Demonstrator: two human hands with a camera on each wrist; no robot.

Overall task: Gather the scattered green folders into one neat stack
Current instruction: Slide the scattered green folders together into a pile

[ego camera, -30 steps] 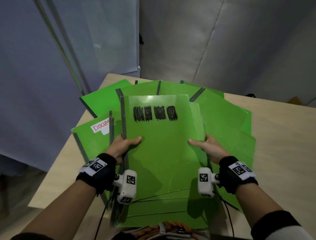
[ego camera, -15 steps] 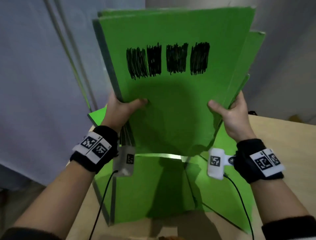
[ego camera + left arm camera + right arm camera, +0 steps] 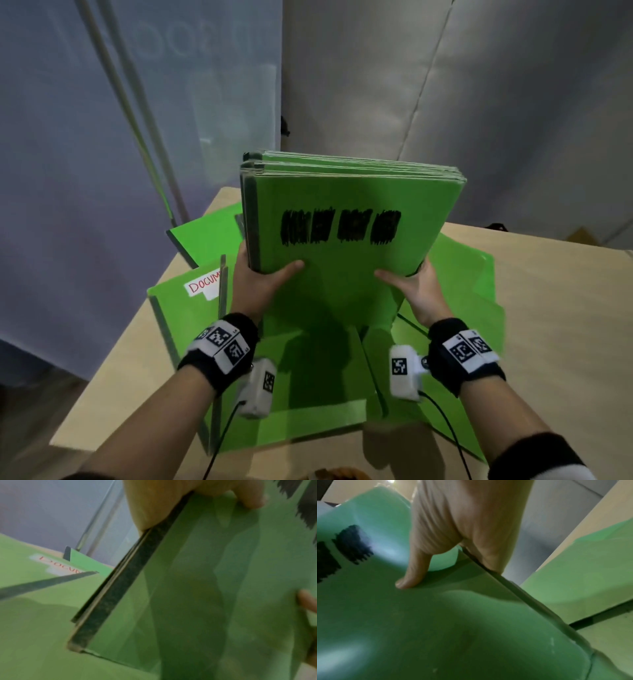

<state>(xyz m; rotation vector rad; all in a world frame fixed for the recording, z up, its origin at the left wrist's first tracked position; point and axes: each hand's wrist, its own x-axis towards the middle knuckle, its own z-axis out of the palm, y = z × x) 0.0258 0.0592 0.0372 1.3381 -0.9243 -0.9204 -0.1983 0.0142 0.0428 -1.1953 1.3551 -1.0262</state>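
Observation:
I hold a bundle of green folders [image 3: 346,260] upright on its lower edge, over other folders lying on the table. The front folder bears black scribbled marks [image 3: 340,226]. My left hand [image 3: 260,277] grips the bundle's dark left spine [image 3: 120,592], thumb on the front. My right hand [image 3: 414,291] grips the right edge [image 3: 513,588], thumb [image 3: 414,572] pressed on the front cover. Beneath lie more green folders [image 3: 308,387], one with a white "DOCUM" label [image 3: 203,286] at the left, another [image 3: 205,233] behind it, more at the right [image 3: 472,291].
The light wooden table [image 3: 555,308] has bare surface at the right; its left edge [image 3: 102,387] and near edge are close to the folders. A grey-blue curtain [image 3: 85,171] hangs at the left, a pale padded wall [image 3: 445,102] behind.
The bundle lay flat under my hands one second ago. It was then lifted high and upright, and has now come down to the folders on the table with its top edges evened.

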